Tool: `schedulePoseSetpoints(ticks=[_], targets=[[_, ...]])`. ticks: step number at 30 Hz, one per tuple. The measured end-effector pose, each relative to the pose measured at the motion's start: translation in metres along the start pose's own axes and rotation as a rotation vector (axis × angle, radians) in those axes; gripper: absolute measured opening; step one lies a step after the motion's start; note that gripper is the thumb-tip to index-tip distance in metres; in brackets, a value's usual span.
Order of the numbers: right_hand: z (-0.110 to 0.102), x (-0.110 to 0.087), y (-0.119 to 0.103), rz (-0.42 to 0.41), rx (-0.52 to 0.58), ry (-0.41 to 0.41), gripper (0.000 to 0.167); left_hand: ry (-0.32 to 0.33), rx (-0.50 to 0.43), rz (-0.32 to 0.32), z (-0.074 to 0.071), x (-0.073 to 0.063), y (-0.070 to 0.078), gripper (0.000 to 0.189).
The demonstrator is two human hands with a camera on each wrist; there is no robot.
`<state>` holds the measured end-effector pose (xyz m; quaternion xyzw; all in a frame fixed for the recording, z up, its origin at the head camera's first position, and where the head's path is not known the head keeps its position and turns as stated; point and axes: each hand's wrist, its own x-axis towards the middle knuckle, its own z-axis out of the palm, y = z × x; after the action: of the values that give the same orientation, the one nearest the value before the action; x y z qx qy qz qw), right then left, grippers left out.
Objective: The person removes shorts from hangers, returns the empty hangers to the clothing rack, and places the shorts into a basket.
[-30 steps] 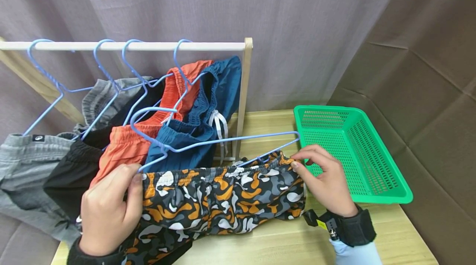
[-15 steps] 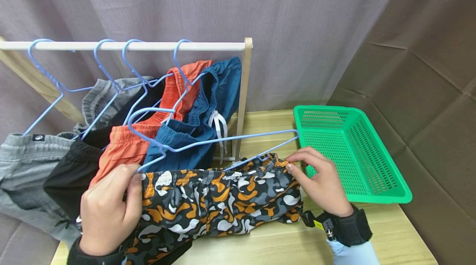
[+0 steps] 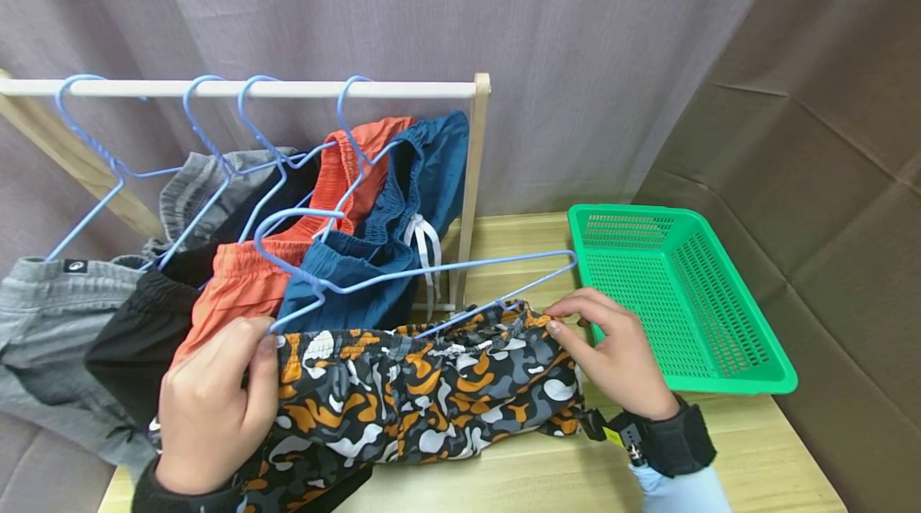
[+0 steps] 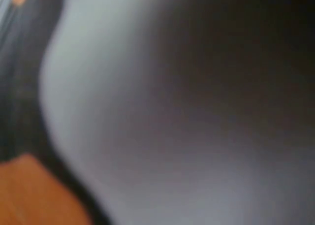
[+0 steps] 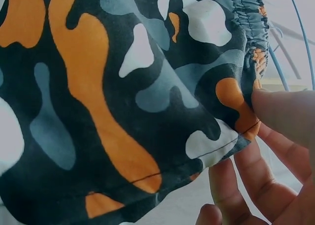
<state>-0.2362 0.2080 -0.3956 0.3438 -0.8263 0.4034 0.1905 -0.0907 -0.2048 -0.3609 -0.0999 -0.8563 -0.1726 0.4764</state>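
Camouflage-patterned shorts (image 3: 432, 393) in black, orange, grey and white stretch between both hands. My left hand (image 3: 216, 401) grips the left end of the elastic waistband, with a blue hanger's (image 3: 446, 267) left end beside its fingers. At the waistband's other end my right hand (image 3: 619, 349) pinches the cloth between thumb and fingers; the right wrist view shows this pinch on the shorts (image 5: 123, 102) up close. One part of the hanger's lower bar goes down into the waist opening, while its right end stands bare above the cloth. Blurred fabric fills the left wrist view.
A rack with a white rail (image 3: 302, 89) carries several blue hangers with grey shorts (image 3: 65, 313), black shorts (image 3: 137, 337), orange shorts (image 3: 245, 281) and blue shorts (image 3: 439, 169). A green basket (image 3: 777, 373) stands on the wooden table (image 3: 763, 441) at the right.
My right hand has moved slightly left and down with its end of the waistband, and more of the hanger's lower bar shows. The left hand stays nearly in place.
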Motion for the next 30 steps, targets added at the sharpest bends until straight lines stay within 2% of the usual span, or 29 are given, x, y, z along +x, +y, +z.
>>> schedulePoseSetpoints(ticks=[11, 18, 30], targets=[[-0.002, 0.001, 0.002, 0.021, 0.004, 0.000, 0.031, -0.004, 0.003, 0.003, 0.000, 0.000, -0.001, 0.040], [-0.007, 0.005, -0.001, 0.078, 0.019, 0.069, 0.031, -0.010, -0.003, 0.015, 0.001, 0.000, 0.000, 0.043], [-0.011, 0.015, -0.012, 0.073, 0.161, 0.214, 0.055, -0.055, 0.000, 0.019, 0.000, -0.001, 0.001, 0.039]])
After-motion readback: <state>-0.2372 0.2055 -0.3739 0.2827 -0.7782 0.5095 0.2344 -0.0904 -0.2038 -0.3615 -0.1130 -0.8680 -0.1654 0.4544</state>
